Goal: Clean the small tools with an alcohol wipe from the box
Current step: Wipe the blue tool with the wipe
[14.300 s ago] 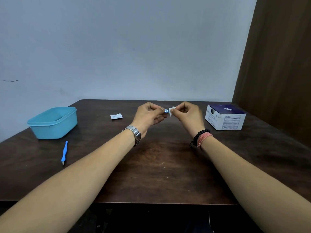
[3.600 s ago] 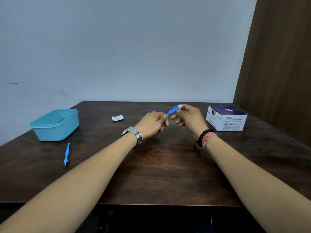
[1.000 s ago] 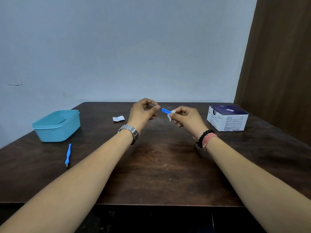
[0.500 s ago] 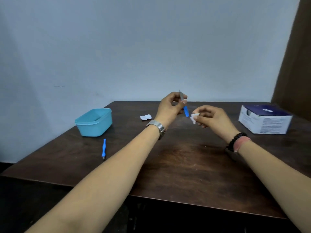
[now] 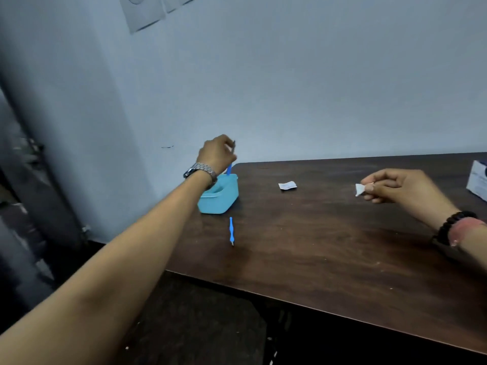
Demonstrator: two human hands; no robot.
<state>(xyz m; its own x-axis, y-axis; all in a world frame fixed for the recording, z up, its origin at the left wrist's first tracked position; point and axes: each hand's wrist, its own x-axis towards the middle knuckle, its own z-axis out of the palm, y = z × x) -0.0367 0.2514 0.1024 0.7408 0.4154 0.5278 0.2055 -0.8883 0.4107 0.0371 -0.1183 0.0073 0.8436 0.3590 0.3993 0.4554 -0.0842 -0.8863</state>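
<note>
My left hand (image 5: 217, 154) pinches a small blue-handled tool (image 5: 229, 168) upright, its blue end hanging just above the teal plastic container (image 5: 220, 198) at the table's far left corner. My right hand (image 5: 395, 187) pinches a crumpled white alcohol wipe (image 5: 359, 189) above the right part of the table. A second blue tool (image 5: 231, 231) lies flat on the dark wood in front of the container. The wipe box (image 5: 478, 184) shows only partly at the right edge.
A torn white wipe wrapper (image 5: 287, 185) lies on the table (image 5: 329, 246) between the container and my right hand. The table's left edge runs diagonally, with dark floor below it. A pale wall stands behind.
My left hand has carried the blue tool away from the wipe, leftward to above the teal container. My right hand stays over the table with the wipe. The view has swung left.
</note>
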